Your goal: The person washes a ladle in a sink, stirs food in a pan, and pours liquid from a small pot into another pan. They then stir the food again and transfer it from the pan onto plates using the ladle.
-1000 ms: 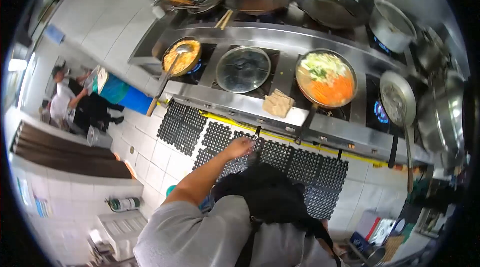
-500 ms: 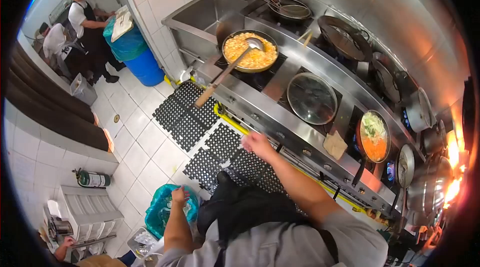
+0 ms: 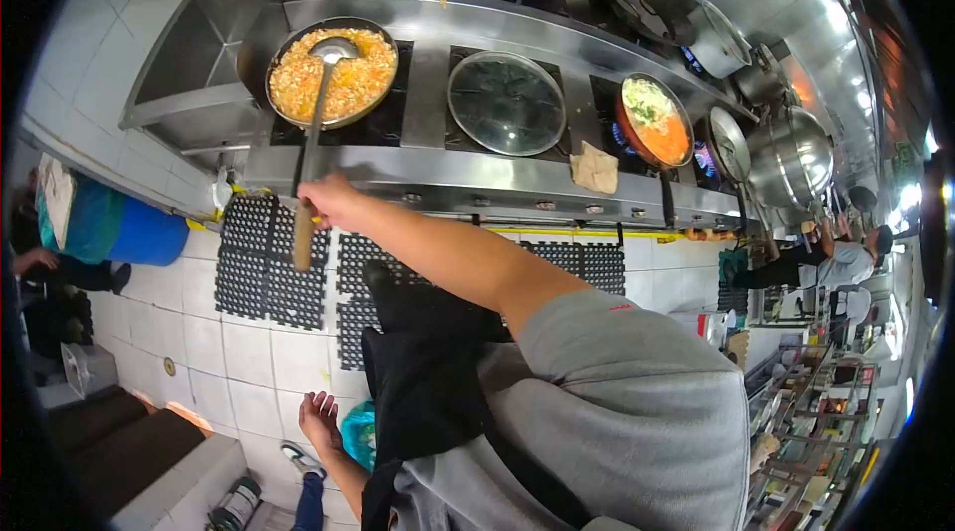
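A ladle (image 3: 323, 88) lies with its bowl on chopped orange-and-white food in a wide pan (image 3: 271, 74) at the stove's left end. Its wooden handle (image 3: 302, 245) sticks out past the front edge. My right hand (image 3: 330, 201) has its fingers around the upper part of that handle, beside the pan's dark handle. My left hand (image 3: 316, 420) hangs low over the floor, empty, fingers apart, close to a bin with a green liner (image 3: 358, 432). A glass lid (image 3: 505, 103) sits on the middle burner.
A pan of shredded vegetables (image 3: 655, 121) stands over flame, near a folded cloth (image 3: 595, 168). More pots (image 3: 791, 158) stand to the right. Black rubber mats (image 3: 269, 267) cover part of the floor. A blue barrel (image 3: 149, 228) and other people are nearby.
My view has turned toward the stove. My right hand has reached from in front of the stove to the ladle's handle and closed on it. My left hand stays low near the bin.
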Demonstrator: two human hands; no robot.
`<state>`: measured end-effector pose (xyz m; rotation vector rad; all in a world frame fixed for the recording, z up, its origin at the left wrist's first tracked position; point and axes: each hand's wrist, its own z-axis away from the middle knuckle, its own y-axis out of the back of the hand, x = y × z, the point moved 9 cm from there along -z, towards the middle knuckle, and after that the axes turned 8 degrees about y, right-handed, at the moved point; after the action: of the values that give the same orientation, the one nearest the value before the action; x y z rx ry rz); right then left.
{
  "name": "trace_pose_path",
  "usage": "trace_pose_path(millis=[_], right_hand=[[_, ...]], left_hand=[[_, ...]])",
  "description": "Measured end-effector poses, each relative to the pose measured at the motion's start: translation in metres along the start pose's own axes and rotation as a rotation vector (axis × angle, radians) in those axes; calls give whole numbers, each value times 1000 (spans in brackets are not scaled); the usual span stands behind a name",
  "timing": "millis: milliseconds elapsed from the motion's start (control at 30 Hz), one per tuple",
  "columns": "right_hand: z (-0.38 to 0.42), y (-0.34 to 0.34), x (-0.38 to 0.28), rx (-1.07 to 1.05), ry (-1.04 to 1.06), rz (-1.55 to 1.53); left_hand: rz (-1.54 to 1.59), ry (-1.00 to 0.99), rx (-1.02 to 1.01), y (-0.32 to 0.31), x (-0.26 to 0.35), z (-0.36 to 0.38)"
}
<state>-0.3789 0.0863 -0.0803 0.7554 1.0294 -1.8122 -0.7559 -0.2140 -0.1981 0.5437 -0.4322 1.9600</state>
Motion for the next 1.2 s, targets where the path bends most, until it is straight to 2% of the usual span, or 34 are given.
trace_pose_path(millis=[67,100,167,200,267,367,433,467,533,667,733,767,833,900,933,967,1000,1067,1100,1133,1167,1200], right_hand=[[3,-2,13,30,-59,-369],[17,4,4,129,-115,-435],[19,34,-16,331,100,-76],[14,42,-14,188,129,114],[27,56,-31,204,166,257],[55,48,-53,237,127,160],[66,35,-65,184,191,-35],[74,25,-70,177,119,-85],[62,65,-48,514,76,217],[73,18,-70,507,135,195],[67,-20,-57,434,153,-129],[58,-38,-53,353,234,-229],[31,-102,-63,292,279,-351],[-12,-168,-82,107,390,-489],[-37,-208,-95,10,390,-482],[-66,-234,-107,50,436,-249],[-88,-275,-147,-42,706,395],[-134,-298,-164,23,600,653],[-143,-301,-185,149,516,791],[-149,-304,-205,273,430,930],[-164,-296,-214,359,606,890],[-186,-282,-215,398,548,751]], left_hand=[[-70,-8,-10,-4,44,-26],[-109,-46,-16,-9,69,-40],[-158,-76,-33,-26,118,-63],[-188,-88,-40,-34,141,-71],[-229,-89,-78,-54,184,-79],[-294,-115,-124,-71,239,-99],[-314,-110,-134,-81,265,-109],[-354,-118,-158,-89,281,-118],[-387,-105,-231,-110,305,-138],[-556,-118,-405,-160,363,-178],[-647,-168,-547,-191,398,-189],[-705,-172,-630,-205,414,-190],[-939,-194,-883,-236,447,-163],[-1096,-239,-1243,-262,469,-119],[-1024,-209,-1370,-273,479,-96],[-955,-172,-1494,-281,491,-77],[-970,-175,-1492,-289,510,-72],[-622,168,-1462,-303,547,-72],[-519,301,-1264,-298,565,-98],[-650,175,-1163,-300,590,-111],[-725,46,-1090,-298,611,-130],[-794,-80,-1009,-293,629,-152]])
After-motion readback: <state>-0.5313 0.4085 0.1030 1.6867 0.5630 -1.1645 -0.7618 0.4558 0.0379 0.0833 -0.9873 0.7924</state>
